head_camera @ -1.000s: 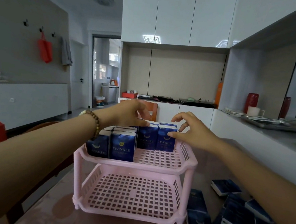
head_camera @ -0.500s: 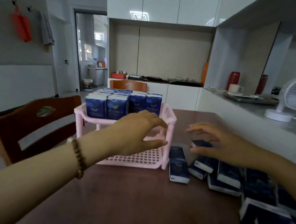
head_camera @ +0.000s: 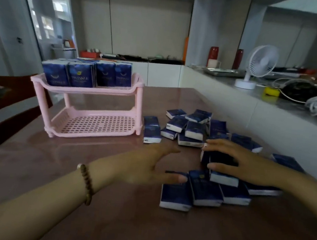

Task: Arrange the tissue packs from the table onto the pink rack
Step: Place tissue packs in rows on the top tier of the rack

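The rack (head_camera: 90,91) at ten o'clock is pale pink, its shelves a grid of small square holes. The packs (head_camera: 205,191) are dark blue with white ends and pale lettering. The table (head_camera: 124,223) is glossy reddish brown. The bracelet (head_camera: 87,184) has brown beads. At one o'clock the fan (head_camera: 260,62) is white, the sponge (head_camera: 271,91) yellow and the vases (head_camera: 213,52) dark red.

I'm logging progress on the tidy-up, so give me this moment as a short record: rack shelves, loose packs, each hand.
top shelf: upright packs stand on it in rows
bottom shelf: no packs on it yet
loose packs: scattered flat on the table, right of the pink rack
left hand: open, above the table beside the pile, holding nothing
right hand: grips a near pack, thumb and fingers round it
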{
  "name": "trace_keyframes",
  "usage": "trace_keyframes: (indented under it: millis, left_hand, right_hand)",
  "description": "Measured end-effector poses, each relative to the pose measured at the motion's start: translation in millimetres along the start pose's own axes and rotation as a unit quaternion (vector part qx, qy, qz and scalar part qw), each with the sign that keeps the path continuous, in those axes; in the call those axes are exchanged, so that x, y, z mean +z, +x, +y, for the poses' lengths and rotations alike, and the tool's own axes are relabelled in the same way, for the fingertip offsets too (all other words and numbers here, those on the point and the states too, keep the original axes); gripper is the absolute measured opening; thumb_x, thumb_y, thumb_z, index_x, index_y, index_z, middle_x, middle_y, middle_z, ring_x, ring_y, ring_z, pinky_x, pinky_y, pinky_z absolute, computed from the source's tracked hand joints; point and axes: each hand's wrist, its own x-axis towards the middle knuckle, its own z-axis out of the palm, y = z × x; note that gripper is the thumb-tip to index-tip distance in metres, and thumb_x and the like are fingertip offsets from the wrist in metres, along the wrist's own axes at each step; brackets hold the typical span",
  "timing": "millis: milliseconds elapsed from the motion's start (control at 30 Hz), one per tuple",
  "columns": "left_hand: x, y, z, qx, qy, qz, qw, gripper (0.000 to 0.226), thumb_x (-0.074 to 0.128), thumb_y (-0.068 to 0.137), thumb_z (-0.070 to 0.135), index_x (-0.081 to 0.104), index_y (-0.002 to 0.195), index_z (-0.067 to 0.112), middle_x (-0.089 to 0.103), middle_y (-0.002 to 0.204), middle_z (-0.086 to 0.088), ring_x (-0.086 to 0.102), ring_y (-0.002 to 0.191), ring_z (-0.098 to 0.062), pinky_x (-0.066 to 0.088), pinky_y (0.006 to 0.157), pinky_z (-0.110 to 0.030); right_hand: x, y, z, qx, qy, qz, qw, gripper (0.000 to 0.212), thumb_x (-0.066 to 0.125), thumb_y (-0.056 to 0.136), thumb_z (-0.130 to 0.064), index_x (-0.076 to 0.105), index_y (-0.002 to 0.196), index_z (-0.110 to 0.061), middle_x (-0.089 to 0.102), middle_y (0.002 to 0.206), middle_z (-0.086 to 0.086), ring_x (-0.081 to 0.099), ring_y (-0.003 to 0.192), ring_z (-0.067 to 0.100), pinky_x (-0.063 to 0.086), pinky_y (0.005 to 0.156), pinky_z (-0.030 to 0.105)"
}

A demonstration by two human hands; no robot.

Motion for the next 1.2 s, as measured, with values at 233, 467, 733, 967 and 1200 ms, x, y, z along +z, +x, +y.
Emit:
trace_keyframes:
  millis: [233,467,733,967,1200]
  left_hand:
    - [37.2,13.0,17.6,0.023,0.042,-0.032,0.998,0.090,0.063,0.074,0.063,0.021,0.146,0.030,0.031,0.148,0.010,0.034,0.131,-0.009,0.033,0.106,-0.025]
    - [43.7,16.7,9.7,0.027,0.011,0.027,0.999,0.070,0.065,0.076,0.057,0.039,0.135,0.029,0.046,0.134,0.009,0.045,0.119,-0.008,0.039,0.099,-0.024]
    - [11.5,-15.1,-48.7,-0.001,-0.040,0.065,0.997,0.053,0.075,0.075,0.039,0.053,0.121,0.027,0.057,0.116,0.012,0.054,0.102,0.002,0.045,0.088,-0.013]
    - [-17.1,-53.5,-101.4,-0.053,-0.106,0.103,0.988,0.047,0.077,0.074,0.030,0.054,0.113,0.043,0.059,0.110,0.036,0.057,0.102,0.012,0.044,0.085,-0.006]
    - [-8.0,-62.8,-127.0,-0.107,-0.125,0.157,0.974,0.072,0.048,0.069,0.079,0.051,0.123,0.031,0.056,0.122,0.015,0.054,0.110,0.003,0.046,0.098,-0.023]
  right_hand:
    - [36.0,-21.8,0.7,-0.007,0.000,0.079,0.997,0.055,0.029,0.069,-0.086,0.031,0.120,-0.067,0.000,0.142,-0.044,-0.007,0.137,-0.010,0.006,0.118,0.039]
    - [56.4,-14.2,-15.0,-0.053,0.063,0.120,0.989,0.053,0.043,0.073,-0.077,0.035,0.123,-0.060,0.014,0.145,-0.037,0.001,0.139,-0.010,0.014,0.115,0.030]
    - [79.7,45.5,-57.5,-0.100,0.089,0.111,0.985,0.049,0.054,0.082,-0.060,0.044,0.127,-0.045,0.033,0.138,-0.023,0.028,0.130,-0.002,0.028,0.110,0.029]
    - [101.9,111.2,-105.5,-0.139,0.123,0.086,0.979,0.049,0.056,0.082,-0.056,0.047,0.128,-0.040,0.037,0.140,-0.017,0.030,0.132,0.002,0.028,0.113,0.037]
    - [97.0,108.0,-103.6,-0.052,0.204,0.125,0.969,0.081,0.044,0.070,-0.069,0.029,0.140,-0.031,0.032,0.134,-0.019,0.031,0.125,0.000,0.030,0.105,0.025]
